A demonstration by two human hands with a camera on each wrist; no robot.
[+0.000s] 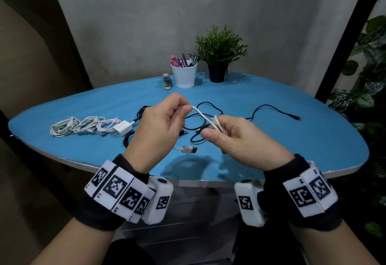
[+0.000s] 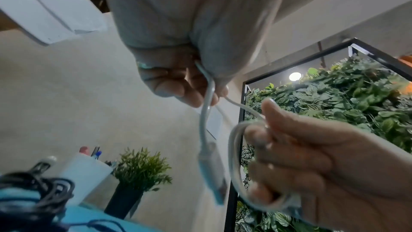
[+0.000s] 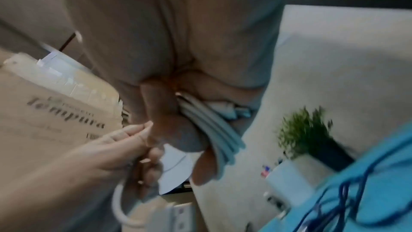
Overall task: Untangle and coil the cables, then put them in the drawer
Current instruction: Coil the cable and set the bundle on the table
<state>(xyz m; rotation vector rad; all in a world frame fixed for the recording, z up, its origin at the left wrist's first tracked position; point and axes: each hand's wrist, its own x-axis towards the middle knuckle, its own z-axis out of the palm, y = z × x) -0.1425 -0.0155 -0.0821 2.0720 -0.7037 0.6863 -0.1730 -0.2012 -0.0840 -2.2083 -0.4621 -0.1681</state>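
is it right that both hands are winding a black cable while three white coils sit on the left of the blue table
Not quite: the cable held between the left hand and right hand is white, as the head view shows. The black cables lie loose on the blue table. The three white coils do sit at the left.

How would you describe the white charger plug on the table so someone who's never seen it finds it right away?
Start at the blue table and go to its left side, where three coiled white cable bundles lie in a row. The white charger plug sits at the right end of that row. It is the only boxy block there; everything beside it is cable.
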